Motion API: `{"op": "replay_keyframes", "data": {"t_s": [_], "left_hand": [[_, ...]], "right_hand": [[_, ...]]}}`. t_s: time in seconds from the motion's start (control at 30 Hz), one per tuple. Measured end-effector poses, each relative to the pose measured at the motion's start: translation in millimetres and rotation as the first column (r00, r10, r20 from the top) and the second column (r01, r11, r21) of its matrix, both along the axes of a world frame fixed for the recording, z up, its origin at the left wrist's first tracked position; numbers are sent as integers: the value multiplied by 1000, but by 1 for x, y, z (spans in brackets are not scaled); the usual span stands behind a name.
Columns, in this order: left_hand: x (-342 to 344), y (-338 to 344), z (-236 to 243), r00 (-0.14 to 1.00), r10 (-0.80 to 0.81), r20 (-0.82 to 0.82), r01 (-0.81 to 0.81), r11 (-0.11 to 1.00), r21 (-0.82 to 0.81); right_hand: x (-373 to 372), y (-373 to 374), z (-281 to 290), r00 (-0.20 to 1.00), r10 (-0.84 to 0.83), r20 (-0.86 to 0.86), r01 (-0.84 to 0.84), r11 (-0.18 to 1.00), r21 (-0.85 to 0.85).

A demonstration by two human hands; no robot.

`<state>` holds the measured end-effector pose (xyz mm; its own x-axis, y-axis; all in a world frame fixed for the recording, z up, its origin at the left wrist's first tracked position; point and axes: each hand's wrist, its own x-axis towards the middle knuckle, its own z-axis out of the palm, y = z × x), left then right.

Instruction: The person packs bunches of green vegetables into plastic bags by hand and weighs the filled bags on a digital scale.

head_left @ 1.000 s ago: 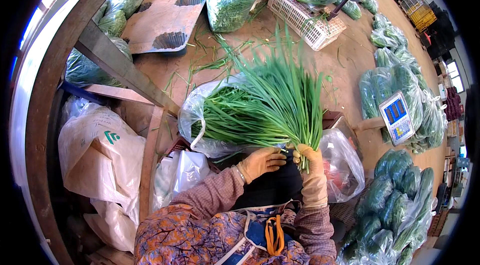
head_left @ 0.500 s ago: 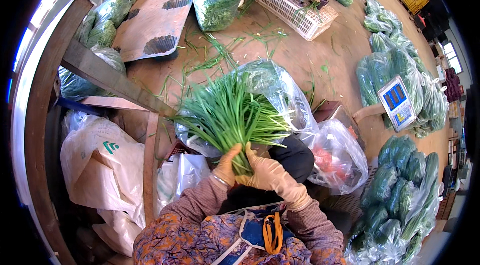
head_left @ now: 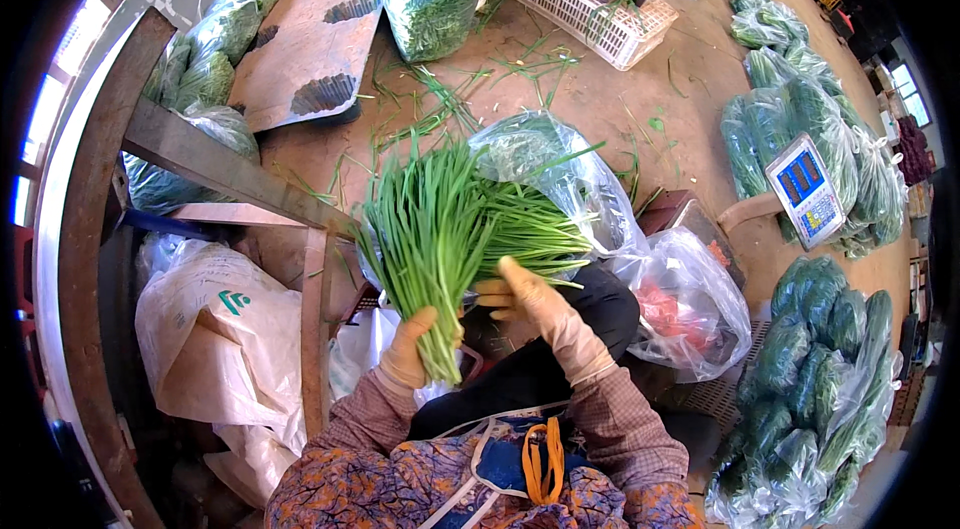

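My gloved left hand (head_left: 408, 344) is closed round the lower stalks of a bunch of garlic chives (head_left: 425, 229), whose leaves fan upward. To its right, my gloved right hand (head_left: 535, 304) has its thumb and fingers apart and is off the bunch. Beyond that hand lie more chives (head_left: 535, 229) on a clear plastic bag (head_left: 560, 159), partly behind the held bunch. Both hands are above my dark-trousered lap.
A metal frame (head_left: 235, 164) and a pale sack (head_left: 220, 329) stand at left. At right are a scale display (head_left: 805, 191), a clear bag with red contents (head_left: 680, 314) and several bagged greens (head_left: 790, 359). Farther off stand a white crate (head_left: 590, 14) and a filled bag (head_left: 432, 4).
My right hand has come off the stalks and opened. My left hand has moved slightly left with the bunch, which now stands more upright.
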<state>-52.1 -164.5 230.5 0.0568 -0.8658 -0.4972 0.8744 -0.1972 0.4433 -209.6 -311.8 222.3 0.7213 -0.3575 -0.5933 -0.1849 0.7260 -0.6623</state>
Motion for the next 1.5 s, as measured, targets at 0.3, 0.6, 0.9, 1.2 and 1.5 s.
{"op": "replay_keyframes", "data": {"t_s": [0.3, 0.6, 0.9, 1.2, 1.5], "left_hand": [[-48, -60, 28, 38, 41, 998, 399, 915, -53], [-121, -91, 74, -366, 142, 920, 501, 863, 67], [-134, -79, 58, 513, 183, 839, 506, 724, -468], [-137, -106, 60, 378, 148, 914, 583, 729, -359], [-183, -144, 75, 851, -488, 193, 521, 739, -427]], "right_hand": [[-4, 16, 64, 968, -123, 220, 193, 924, -332], [-68, 4, 63, 705, -516, 487, 575, 817, 34], [-129, 18, 76, 475, -709, 521, 723, 652, 228], [-160, 38, 83, 391, -788, 475, 803, 545, 242], [-177, 70, 90, 506, -728, 464, 740, 642, 201]]}}
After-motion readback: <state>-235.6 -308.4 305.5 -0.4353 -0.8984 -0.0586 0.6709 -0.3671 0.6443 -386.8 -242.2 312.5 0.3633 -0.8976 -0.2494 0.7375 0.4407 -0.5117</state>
